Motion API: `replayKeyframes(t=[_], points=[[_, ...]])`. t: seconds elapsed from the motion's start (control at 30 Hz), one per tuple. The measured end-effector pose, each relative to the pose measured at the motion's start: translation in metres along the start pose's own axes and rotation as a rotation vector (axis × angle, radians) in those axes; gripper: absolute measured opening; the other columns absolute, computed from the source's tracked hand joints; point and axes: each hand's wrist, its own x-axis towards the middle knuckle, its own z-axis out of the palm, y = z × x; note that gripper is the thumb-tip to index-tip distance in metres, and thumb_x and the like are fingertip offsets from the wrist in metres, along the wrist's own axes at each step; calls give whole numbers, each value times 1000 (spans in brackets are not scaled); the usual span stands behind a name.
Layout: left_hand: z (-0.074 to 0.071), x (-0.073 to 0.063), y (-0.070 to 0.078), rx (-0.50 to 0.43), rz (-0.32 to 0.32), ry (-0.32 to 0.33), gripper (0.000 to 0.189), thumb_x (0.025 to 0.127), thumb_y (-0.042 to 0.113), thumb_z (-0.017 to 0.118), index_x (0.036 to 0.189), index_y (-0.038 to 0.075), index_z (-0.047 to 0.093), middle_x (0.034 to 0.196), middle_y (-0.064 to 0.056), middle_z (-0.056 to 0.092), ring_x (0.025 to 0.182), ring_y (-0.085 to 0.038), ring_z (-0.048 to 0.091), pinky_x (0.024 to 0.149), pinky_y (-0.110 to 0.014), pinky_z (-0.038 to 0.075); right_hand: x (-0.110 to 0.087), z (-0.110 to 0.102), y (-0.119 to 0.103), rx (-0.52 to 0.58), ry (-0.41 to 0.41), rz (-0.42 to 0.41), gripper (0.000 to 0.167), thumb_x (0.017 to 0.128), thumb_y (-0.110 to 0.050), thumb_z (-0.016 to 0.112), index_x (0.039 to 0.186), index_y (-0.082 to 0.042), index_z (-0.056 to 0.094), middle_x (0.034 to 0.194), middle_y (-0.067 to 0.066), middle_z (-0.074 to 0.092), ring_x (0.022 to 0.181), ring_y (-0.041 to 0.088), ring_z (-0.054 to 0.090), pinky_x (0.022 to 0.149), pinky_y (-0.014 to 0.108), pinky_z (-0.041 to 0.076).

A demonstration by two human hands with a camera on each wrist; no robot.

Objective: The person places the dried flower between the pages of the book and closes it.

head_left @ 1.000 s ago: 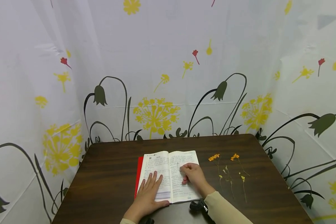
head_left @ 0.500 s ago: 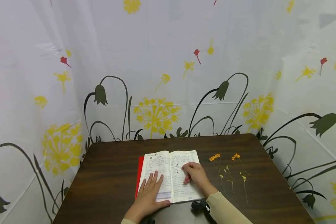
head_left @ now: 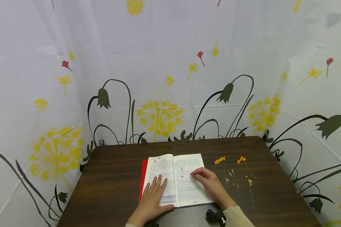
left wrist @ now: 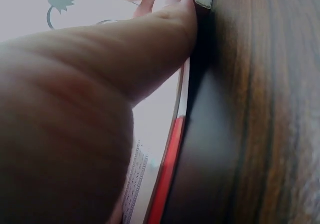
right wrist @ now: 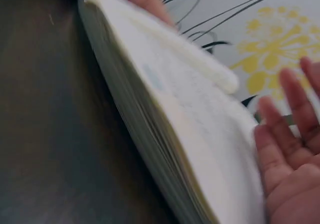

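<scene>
An open book (head_left: 187, 192) with printed pages lies on the dark wooden table. My left hand (head_left: 152, 198) rests flat on its left page, fingers spread and thumb by the lower end of the spine. On the right page shows a small, thin sprig-like shape (head_left: 182, 172) with a reddish lower tip. My right hand (head_left: 211, 184) is over that page's right part, fingertips a short way right of the sprig. In the right wrist view, the right hand's fingers (right wrist: 295, 114) are apart and loosely bent, with nothing seen between them.
Right of the book lie dried flowers on thin stems: two orange heads (head_left: 220, 160) and several small yellow ones (head_left: 250, 182). A red cover (head_left: 143, 171) shows along the book's left edge. Behind the table (head_left: 113, 170) hangs a white flower-print curtain (head_left: 159, 63).
My right hand has drawn away to the right from the sprig-like shape, which now shows uncovered on the page. The left hand has stayed flat on the left page.
</scene>
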Motion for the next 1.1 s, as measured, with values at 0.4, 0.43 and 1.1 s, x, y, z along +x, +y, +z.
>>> replayKeyframes(t=[0.4,0.43,1.1], points=[[-1,-6,-2,13,11,23,117,83,77,78,171,14,35,183,-17,21,170,-44,17,133,-69,10,-58,-31,-3,-92,-83,15,45,98,2,75,140,7,62,164,24,53,145,4,58,110,19,53],[-2,-5,-1,11,11,18,116,83,76,78,171,13,35,183,-17,21,170,-44,17,133,-69,10,-59,-31,-4,-106,-103,12,46,97,2,75,140,6,63,166,23,52,146,2,56,110,18,52],[1,0,2,16,9,2,116,83,76,78,171,13,36,182,-18,21,170,-45,16,133,-70,10,-54,-40,-2,-380,-327,-231,56,85,15,72,140,3,68,155,34,57,152,-6,45,110,10,46]])
